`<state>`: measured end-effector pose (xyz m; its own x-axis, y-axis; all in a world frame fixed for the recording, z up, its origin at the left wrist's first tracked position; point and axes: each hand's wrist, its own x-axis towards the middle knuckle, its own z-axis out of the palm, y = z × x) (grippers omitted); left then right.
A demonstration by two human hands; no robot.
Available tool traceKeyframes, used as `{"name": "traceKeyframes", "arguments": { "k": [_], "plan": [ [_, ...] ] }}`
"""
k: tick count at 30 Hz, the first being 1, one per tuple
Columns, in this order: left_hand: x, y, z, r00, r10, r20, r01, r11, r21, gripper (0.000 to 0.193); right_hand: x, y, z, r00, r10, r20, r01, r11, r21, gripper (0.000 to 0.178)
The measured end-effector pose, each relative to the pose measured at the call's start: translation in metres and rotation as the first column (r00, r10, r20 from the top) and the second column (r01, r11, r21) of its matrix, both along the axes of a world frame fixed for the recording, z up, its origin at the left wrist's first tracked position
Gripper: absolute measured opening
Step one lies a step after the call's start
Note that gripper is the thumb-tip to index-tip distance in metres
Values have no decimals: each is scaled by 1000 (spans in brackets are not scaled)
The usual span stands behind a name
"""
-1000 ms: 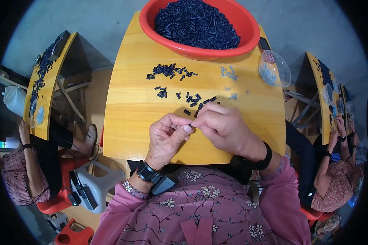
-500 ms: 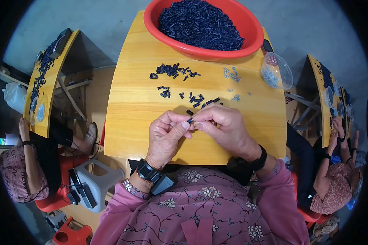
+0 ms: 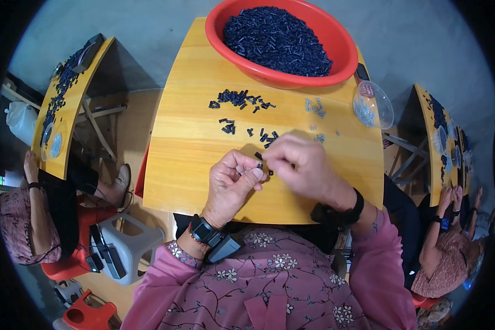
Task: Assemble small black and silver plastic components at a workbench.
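My left hand (image 3: 234, 184) is closed over the near half of the table, pinching a small black plastic piece (image 3: 259, 165) between thumb and fingertips. Just to its right, my right hand (image 3: 302, 168) is smeared by motion and apart from the pinched piece; whether its fingers hold anything is not visible. Beyond the hands lie loose black pieces (image 3: 267, 136). A small cluster of them (image 3: 227, 127) and a larger heap (image 3: 235, 98) sit farther left. Small pale, shiny pieces (image 3: 315, 107) are scattered at the far right, too small to name.
A red basin (image 3: 346, 69) full of black pieces stands at the back of the yellow wooden table (image 3: 187, 181). Near the right edge is a clear plastic tub (image 3: 388, 107) with pale pieces. People work at side tables (image 3: 93, 71) on the left and right; a grey stool (image 3: 124, 231) stands at left.
My right hand has drawn away from the left hand's fingertips. My left hand still pinches the black piece, nearly in place. The whole view has shifted slightly.
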<state>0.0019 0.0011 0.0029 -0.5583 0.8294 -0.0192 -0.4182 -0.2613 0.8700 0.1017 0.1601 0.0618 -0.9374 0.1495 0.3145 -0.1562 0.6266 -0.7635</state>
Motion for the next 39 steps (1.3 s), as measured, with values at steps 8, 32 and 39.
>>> {"name": "traceKeyframes", "arguments": {
  "k": [8, 32, 39],
  "plan": [
    [0, 0, 4, 997, 72, 30, -72, 997, 12, 10, -46, 13, -10, 990, -142, 9, 133, 949, 287, 14],
    [-1, 0, -2, 994, 50, 101, -55, 997, 53, 12, -56, 16, -12, 969, -50, 244, -64, 896, 439, 7],
    [-2, 1, -5, 995, 73, 72, -77, 996, 49, 11, -51, 17, -12, 984, -91, 151, 31, 934, 356, 7]
  ]
}}
